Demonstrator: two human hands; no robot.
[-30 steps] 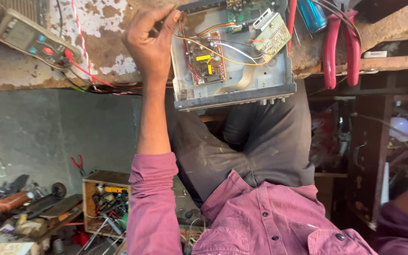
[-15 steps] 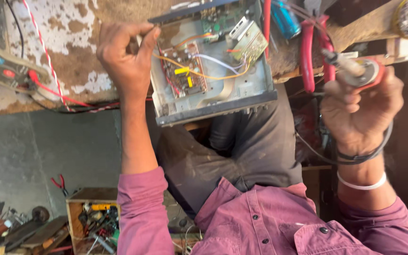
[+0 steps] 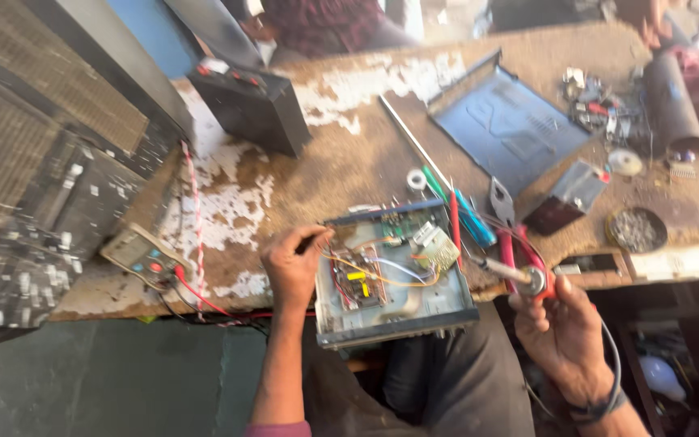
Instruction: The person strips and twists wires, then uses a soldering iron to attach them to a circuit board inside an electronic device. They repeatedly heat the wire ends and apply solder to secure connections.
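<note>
An open grey device case (image 3: 446,311) with a circuit board and coloured wires (image 3: 366,279) lies at the near edge of the worn workbench (image 3: 349,174). My left hand (image 3: 294,267) rests at the case's left rim, fingers curled round a thin dark tool (image 3: 319,238). My right hand (image 3: 564,332) is to the right of the case and grips a soldering iron (image 3: 519,275) with a red collar. Its metal tip points left toward the board, and its cable loops round my wrist.
A multimeter (image 3: 141,256) with red leads lies left of my hand. Behind are a black box (image 3: 252,105), a blue-grey metal lid (image 3: 507,121), a blue screwdriver (image 3: 472,217), red-handled pliers (image 3: 511,243) and a round tin of small parts (image 3: 637,231). Another person sits beyond the bench.
The view has swung up over the bench top. My right hand came into view with the soldering iron and now holds it beside the case. My left hand stays at the case's left rim.
</note>
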